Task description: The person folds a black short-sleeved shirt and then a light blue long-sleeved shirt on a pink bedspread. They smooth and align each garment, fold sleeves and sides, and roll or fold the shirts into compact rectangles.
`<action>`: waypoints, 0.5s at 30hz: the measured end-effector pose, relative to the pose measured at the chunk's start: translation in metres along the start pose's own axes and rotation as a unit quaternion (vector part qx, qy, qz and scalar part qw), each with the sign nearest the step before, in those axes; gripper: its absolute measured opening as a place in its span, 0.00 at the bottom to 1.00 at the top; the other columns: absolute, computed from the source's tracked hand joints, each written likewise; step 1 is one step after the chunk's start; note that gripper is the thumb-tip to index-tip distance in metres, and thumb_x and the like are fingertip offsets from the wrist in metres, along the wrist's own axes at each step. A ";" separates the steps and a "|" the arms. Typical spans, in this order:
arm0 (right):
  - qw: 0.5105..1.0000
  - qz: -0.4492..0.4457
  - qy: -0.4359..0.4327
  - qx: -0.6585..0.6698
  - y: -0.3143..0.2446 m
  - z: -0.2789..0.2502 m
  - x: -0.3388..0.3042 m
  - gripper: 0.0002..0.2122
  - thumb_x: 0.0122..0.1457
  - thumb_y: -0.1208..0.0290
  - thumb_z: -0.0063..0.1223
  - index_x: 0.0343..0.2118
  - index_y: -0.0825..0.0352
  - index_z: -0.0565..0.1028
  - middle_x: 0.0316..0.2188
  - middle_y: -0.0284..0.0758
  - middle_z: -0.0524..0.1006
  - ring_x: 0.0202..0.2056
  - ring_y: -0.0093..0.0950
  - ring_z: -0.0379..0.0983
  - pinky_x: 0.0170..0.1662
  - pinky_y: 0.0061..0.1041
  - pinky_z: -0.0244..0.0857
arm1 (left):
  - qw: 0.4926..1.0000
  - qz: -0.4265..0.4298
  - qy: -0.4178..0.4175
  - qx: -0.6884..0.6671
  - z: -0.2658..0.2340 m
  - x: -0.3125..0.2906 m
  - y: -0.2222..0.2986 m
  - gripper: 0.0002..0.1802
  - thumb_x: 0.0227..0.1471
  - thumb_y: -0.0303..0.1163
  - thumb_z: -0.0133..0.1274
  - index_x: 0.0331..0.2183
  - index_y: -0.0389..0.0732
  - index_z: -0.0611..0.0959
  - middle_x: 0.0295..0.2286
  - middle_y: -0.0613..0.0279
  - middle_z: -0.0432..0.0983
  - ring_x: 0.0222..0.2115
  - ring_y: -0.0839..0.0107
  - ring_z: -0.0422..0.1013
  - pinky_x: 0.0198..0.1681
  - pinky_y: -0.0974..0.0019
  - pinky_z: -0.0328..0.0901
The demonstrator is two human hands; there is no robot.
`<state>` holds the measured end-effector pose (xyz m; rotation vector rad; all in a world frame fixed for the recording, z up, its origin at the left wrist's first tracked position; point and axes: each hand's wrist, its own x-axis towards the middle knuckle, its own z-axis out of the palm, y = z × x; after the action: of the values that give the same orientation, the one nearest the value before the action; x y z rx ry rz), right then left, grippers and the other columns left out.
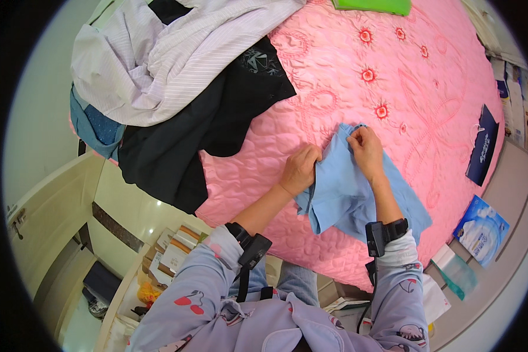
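Observation:
A light blue garment [341, 190] lies partly bunched on the pink quilted bedspread in front of me; I cannot tell whether it is a shirt or shorts. My left hand [301, 169] pinches its left edge with curled fingers. Higher up, my right hand [366, 149] grips the cloth near the top end, thumb and fingers pressed together. My right forearm crosses over the garment and hides part of it. Loose folds of the cloth spread right of that forearm, toward the near edge of the bed.
On the bedspread [334, 64], a striped pale shirt [176, 64] and black clothes [170, 152] are heaped at the left, with blue denim [94, 129] beneath. A green item [372, 6] lies at the far edge. Right of the bed are a dark blue bag [483, 146] and a blue-white package [481, 230].

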<state>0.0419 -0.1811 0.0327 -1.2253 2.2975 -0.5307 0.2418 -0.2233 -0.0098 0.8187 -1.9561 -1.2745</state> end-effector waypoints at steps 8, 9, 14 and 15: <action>0.966 0.088 -0.109 0.219 0.013 -0.010 0.014 0.08 0.56 0.70 0.57 0.27 0.70 0.73 0.18 0.27 0.68 0.23 0.16 0.61 0.26 0.21 0.57 | 0.999 -0.030 0.009 0.031 -0.004 -0.009 -0.004 0.12 0.42 0.24 0.58 0.25 0.39 0.69 0.22 0.57 0.65 0.22 0.59 0.67 0.25 0.61 0.62; 0.958 0.092 -0.125 0.240 0.010 -0.009 0.014 0.08 0.56 0.69 0.57 0.28 0.70 0.74 0.18 0.26 0.68 0.23 0.16 0.60 0.26 0.21 0.56 | 0.999 -0.037 -0.002 0.031 -0.004 -0.009 -0.003 0.10 0.42 0.24 0.56 0.26 0.39 0.69 0.22 0.57 0.66 0.24 0.58 0.68 0.26 0.60 0.62; 0.955 0.097 -0.198 0.198 0.002 -0.012 0.017 0.06 0.54 0.72 0.60 0.29 0.68 0.74 0.19 0.21 0.66 0.23 0.13 0.58 0.25 0.17 0.52 | 0.998 -0.039 -0.040 0.032 -0.004 -0.003 0.003 0.07 0.42 0.23 0.53 0.26 0.39 0.70 0.23 0.57 0.67 0.26 0.57 0.70 0.27 0.60 0.64; 0.947 0.092 -0.203 0.232 0.002 -0.013 0.017 0.06 0.54 0.73 0.60 0.29 0.67 0.74 0.20 0.20 0.66 0.23 0.12 0.57 0.26 0.16 0.51 | 0.998 -0.035 -0.052 0.029 -0.005 -0.002 0.003 0.07 0.42 0.23 0.53 0.25 0.40 0.70 0.23 0.58 0.67 0.26 0.57 0.70 0.27 0.59 0.63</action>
<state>0.0251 -0.1926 0.0380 -0.7914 1.7811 -0.6363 0.2467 -0.2240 -0.0060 0.8720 -2.0705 -1.3305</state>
